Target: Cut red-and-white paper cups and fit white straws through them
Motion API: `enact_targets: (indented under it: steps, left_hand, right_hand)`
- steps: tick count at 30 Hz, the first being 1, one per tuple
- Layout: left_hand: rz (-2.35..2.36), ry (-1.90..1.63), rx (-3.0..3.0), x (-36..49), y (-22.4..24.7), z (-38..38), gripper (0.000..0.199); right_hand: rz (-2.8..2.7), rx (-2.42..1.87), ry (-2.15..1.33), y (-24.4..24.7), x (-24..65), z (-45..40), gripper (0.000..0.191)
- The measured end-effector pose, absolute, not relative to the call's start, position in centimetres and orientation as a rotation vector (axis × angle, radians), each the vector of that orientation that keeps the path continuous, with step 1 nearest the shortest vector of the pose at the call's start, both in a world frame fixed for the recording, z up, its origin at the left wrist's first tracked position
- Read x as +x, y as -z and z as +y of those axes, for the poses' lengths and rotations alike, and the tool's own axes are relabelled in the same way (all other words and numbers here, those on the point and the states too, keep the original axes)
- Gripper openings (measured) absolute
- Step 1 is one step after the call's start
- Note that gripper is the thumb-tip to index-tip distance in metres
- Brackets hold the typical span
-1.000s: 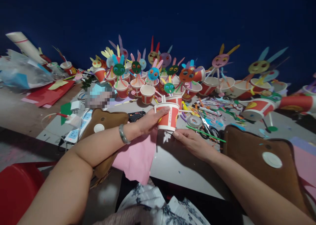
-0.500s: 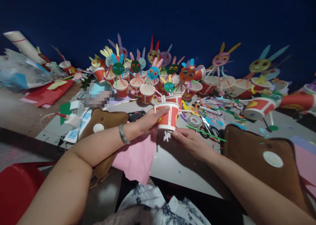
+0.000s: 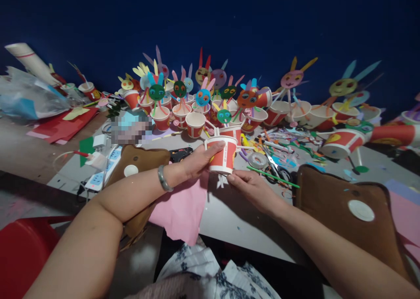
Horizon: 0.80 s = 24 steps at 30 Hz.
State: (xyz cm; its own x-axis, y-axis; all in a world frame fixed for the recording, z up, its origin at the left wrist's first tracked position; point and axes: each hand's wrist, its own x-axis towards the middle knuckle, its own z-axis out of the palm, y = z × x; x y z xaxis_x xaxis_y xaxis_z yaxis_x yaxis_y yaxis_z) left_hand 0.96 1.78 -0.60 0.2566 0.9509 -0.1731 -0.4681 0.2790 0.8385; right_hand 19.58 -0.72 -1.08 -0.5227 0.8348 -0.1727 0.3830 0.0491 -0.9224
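A red and white paper cup (image 3: 220, 156) is held upright over the table by my left hand (image 3: 201, 161), with the thumb across its front and the fingers behind. White stick-like arms (image 3: 244, 147) jut from its upper part. Under the base hang small white strips (image 3: 220, 183). At the cup's bottom edge, my right hand (image 3: 246, 187) is closed in a pinch beside those strips; what lies between its fingertips is hidden. Just behind the cup stands another paper cup with a green rabbit-eared face (image 3: 224, 116).
Several paper cups with colourful paper faces (image 3: 203, 97) line the back. Scissors (image 3: 274, 161), a tape roll (image 3: 258, 160), green sticks (image 3: 272, 176) and paper scraps lie right. Brown cushion-like pads (image 3: 344, 211) flank my hands. A power strip (image 3: 105, 167) and pink paper (image 3: 180, 211) are left.
The view has shifted very slightly. Both hands keep nearly the same place on the cup, with my right fingertips still at its bottom edge.
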Motion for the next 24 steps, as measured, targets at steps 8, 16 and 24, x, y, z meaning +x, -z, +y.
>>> enact_targets:
  steps: [8,16,24]
  left_hand:
    - [0.797,-1.105,0.695,0.9,0.0,1.6,0.050]
    - [0.747,-1.081,0.499,0.3,-1.3,2.8,0.057]
    - [0.743,-1.099,0.550,-0.2,-1.2,3.0,0.055]
  right_hand:
    - [-2.049,-1.174,-1.415,1.4,19.4,-0.9,0.056]
    - [-2.563,-1.034,-0.845,1.5,20.7,-0.7,0.038]
    - [-2.446,-1.134,-0.822,1.1,22.0,0.5,0.037]
